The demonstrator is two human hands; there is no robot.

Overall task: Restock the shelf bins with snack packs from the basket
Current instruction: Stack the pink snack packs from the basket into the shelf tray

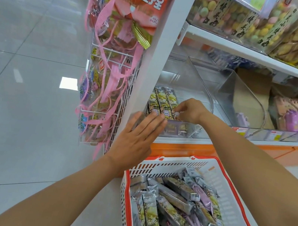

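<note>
**A:** What are the packs like?

**B:** They are long, narrow foil sachets with crimped silver ends and yellow-green print. Three snack packs (pixel 163 99) lie side by side, lengthwise, at the left of a clear plastic bin (pixel 187 130) on the white shelf (pixel 179 141). A jumbled heap (pixel 183 208) of the same packs, with some mauve ones among them, fills the basket (pixel 170 166). The basket is white plastic lattice with a red rim and sits on the floor just below.

**A:** And the hands?

**B:** The left hand (pixel 138 133) is flat, with its fingers straight and close together and its fingertips against the bin's front left corner. The right hand (pixel 190 110) reaches in over the front wall with its wrist bent. Its fingers are curled and pinch the near end of the rightmost pack (pixel 171 100).

**A:** Is anything unclear?

**B:** The right fingertips are partly hidden behind the knuckles. The packs seen through the bin's front wall are blurred. The basket's near end is cut off by the frame edge.
</note>
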